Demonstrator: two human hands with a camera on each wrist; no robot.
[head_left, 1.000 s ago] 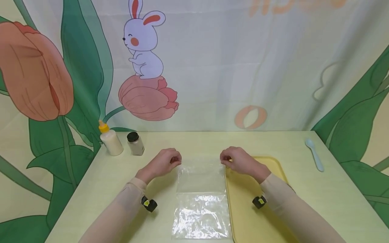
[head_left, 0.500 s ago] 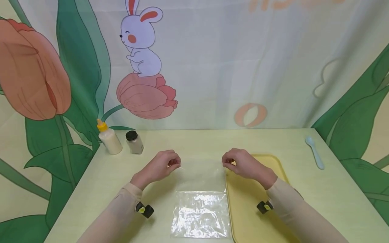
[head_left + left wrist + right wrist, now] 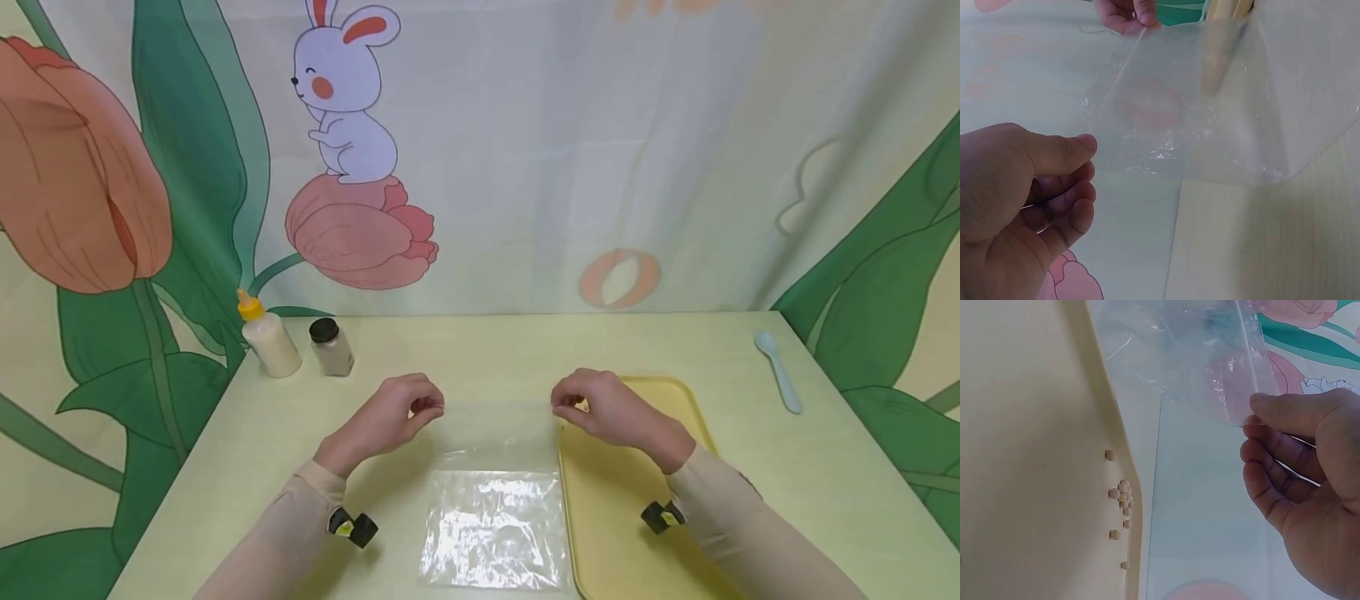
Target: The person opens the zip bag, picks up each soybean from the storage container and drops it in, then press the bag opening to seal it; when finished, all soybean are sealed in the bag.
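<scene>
A clear plastic bag (image 3: 495, 525) lies in front of the person, its far part raised between both hands. The left hand (image 3: 393, 412) pinches the bag's far left corner between thumb and forefinger; the left wrist view shows this left hand (image 3: 1029, 187) at the edge of the transparent film (image 3: 1166, 112). At the far right corner, the right hand (image 3: 618, 408) pinches the film too. In the right wrist view, thumb and forefinger of the right hand (image 3: 1310, 469) meet on the bag's corner (image 3: 1235, 406), beside a seal line.
A yellow tray (image 3: 622, 517) lies right of the bag, partly under the right arm, with several small round beads (image 3: 1124, 494) along its edge. At the back left stand a white bottle with a yellow cap (image 3: 273, 346) and a black-lidded jar (image 3: 333, 350). A pale blue spoon (image 3: 782, 379) lies far right.
Both hands have moved slightly apart and a little nearer the person, still pinching the corners. The bag's far part looks more foreshortened, and the head view has shifted a little.
</scene>
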